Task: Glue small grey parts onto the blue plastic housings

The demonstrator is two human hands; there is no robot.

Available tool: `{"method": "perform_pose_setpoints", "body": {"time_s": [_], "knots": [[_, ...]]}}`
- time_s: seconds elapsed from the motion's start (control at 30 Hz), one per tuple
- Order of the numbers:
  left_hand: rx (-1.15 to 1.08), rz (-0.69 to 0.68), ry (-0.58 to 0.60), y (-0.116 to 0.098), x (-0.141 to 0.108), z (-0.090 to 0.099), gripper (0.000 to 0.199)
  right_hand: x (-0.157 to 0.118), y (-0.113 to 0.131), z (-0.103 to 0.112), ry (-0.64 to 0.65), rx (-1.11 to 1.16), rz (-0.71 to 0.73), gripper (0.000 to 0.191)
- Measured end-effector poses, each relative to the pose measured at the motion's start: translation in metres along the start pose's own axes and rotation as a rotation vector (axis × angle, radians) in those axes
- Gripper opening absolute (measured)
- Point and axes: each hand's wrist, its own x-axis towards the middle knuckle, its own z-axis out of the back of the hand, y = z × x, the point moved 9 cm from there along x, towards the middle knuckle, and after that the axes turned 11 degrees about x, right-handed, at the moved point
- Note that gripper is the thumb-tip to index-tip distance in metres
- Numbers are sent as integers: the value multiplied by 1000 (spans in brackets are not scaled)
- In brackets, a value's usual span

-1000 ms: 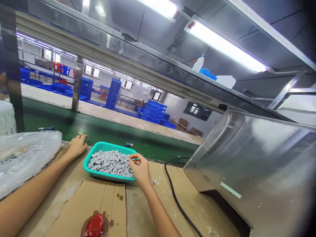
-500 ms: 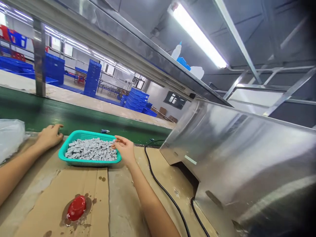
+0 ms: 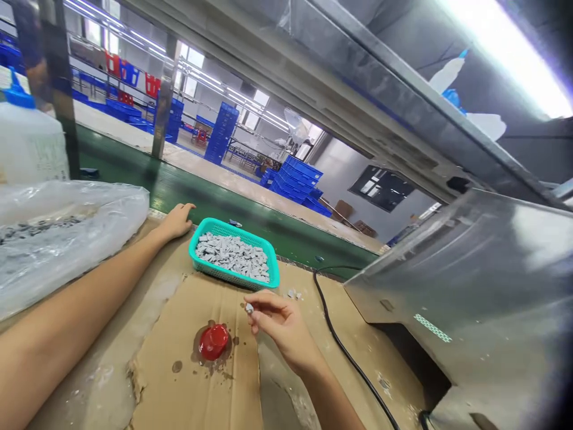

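Observation:
My right hand [image 3: 277, 322] pinches a small grey piece [image 3: 249, 308] between thumb and fingers, just in front of a turquoise basket [image 3: 233, 278]. Many similar grey pieces [image 3: 233, 254] fill that basket. My left hand [image 3: 178, 221] lies beyond the basket's left end, by the edge of the green belt, its fingers apart and holding nothing. Left of my right hand, a glossy red object [image 3: 213, 341] sits on a flat cardboard sheet [image 3: 192, 394], ringed by wet spots. A few loose grey bits [image 3: 293, 294] lie right of the basket.
A clear plastic bag [image 3: 89, 251] with dark pieces inside and a white bottle with a blue cap [image 3: 33, 140] stand at left. A black cable [image 3: 340, 340] runs along the right, beside a metal housing [image 3: 483, 286]. The green belt [image 3: 215, 197] crosses behind.
My right hand has drawn back from the basket toward me, with a small grey piece in its fingers. My left hand stays beside the basket. The view has swung left.

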Motion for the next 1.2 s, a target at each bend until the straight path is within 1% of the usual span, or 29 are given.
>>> {"method": "perform_pose_setpoints", "body": {"time_s": [0.07,0.17,0.23,0.4,0.5,0.63,0.87,1.2], "knots": [[-10,12,-2,1,0,1,39,-1,-10,-6,32,-10,-52,20],[-24,17,-12,0,-1,2,39,-2,-14,-13,55,-56,-65,17],[-35,16,-16,-1,-2,3,39,-3,-12,-16,65,-148,-34,15],[-54,19,-7,-1,-3,2,40,-9,1,-26,103,-521,88,18],[-50,24,-3,0,-3,2,41,-14,10,-35,149,-638,173,19],[-37,26,4,-1,-3,4,40,-16,15,-41,175,-639,225,22],[-28,28,3,-3,-4,5,40,-17,14,-40,176,-644,272,20],[-20,13,3,-3,-4,4,41,-21,18,-45,217,-669,335,21]]}}
